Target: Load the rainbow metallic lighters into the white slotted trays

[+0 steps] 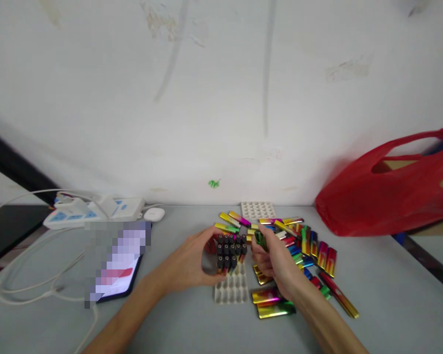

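My left hand (pixel 192 263) curves around the left side of an upright block of slim pieces with black ends (pixel 227 251), which look like lighters. Their black ends face me in rows, each with a small round mark. Beneath and in front of them shows a pale tray (pixel 231 290) with rows of hollows. Just to the right, my right hand (pixel 275 260) is closed on a small dark green piece (pixel 260 241), apparently another lighter and mostly covered by the fingers. Shiny lighter-like pieces (pixel 323 255) in red, gold, green, blue and purple lie loosely behind and beneath my right hand.
Against the wall lies a second pale tray (pixel 258 210). A red plastic bag (pixel 384 191) stands at the right. On the left are a phone (pixel 123 275) with a lit screen, a white power strip (pixel 96 211), loose white cables (pixel 25 290) and a small white case (pixel 154 214).
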{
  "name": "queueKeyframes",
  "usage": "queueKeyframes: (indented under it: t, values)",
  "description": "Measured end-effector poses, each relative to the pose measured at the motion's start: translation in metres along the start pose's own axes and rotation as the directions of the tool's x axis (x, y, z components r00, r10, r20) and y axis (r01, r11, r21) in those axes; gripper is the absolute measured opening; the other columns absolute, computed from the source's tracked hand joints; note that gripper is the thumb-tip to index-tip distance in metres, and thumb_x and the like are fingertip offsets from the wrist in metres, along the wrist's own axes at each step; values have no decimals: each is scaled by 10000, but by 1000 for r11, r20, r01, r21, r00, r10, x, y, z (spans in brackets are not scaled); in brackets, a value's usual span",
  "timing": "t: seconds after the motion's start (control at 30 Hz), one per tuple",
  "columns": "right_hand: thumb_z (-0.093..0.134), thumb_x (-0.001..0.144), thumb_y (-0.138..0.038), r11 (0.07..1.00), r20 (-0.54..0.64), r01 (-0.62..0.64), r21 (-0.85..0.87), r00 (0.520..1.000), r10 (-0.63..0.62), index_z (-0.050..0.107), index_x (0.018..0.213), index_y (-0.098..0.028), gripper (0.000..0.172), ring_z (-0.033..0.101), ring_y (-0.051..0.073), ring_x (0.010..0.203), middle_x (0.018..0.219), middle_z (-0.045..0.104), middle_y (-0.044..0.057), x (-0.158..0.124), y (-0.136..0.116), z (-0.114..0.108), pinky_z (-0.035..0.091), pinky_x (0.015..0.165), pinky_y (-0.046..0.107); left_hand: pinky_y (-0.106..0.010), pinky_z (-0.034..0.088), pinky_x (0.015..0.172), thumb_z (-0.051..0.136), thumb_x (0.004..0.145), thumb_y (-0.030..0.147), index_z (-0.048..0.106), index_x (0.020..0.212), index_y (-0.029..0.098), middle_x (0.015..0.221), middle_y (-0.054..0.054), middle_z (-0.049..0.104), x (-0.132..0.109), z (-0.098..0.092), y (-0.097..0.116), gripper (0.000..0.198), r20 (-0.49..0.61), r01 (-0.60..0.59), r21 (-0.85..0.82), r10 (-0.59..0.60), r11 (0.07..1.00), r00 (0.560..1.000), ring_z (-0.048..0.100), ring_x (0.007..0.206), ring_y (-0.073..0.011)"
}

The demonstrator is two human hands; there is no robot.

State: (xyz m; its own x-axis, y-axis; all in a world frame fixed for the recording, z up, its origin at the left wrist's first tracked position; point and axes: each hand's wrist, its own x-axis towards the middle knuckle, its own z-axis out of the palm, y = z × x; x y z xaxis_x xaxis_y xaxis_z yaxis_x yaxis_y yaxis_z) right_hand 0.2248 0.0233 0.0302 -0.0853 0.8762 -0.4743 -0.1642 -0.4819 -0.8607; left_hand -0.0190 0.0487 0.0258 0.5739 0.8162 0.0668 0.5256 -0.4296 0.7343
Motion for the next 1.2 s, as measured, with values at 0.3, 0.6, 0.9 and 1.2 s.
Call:
queueKeyframes:
  t: [0.3,0.6,0.9,1.2]
  values:
    - [576,905,-714,999,17,34,26,999,-35,400,613,-248,577,75,81,503,570,194,-106,0,0,0,59,445,228,-374,573,942,952,722,327,655,1313,270,1178,-32,782,1,0,1,664,-15,-1,-2,1,1000,1000,726,1022,-287]
    - [577,829,-721,997,-13,72,-11,997,-72,396,608,-259,543,101,78,499,566,219,-101,-3,-1,2,49,443,236,-392,563,956,913,777,349,599,1354,271,1176,-37,766,2,1,0,661,-8,25,20,-25,999,1000,721,1025,-286]
    - [583,815,-692,998,-26,65,-24,998,-66,393,622,-264,506,126,84,506,570,237,-98,-3,3,3,54,458,235,-398,561,968,911,779,339,608,1359,261,1199,-51,763,1,2,-1,658,-21,21,20,-21,1000,1000,719,1038,-291]
    - [511,914,-699,999,9,38,-14,999,-37,382,633,-251,545,89,82,508,585,204,-105,-3,-2,3,53,449,231,-365,561,960,917,774,304,622,1370,247,1164,-27,764,0,1,-1,667,-29,8,20,-8,1000,1000,721,1017,-262]
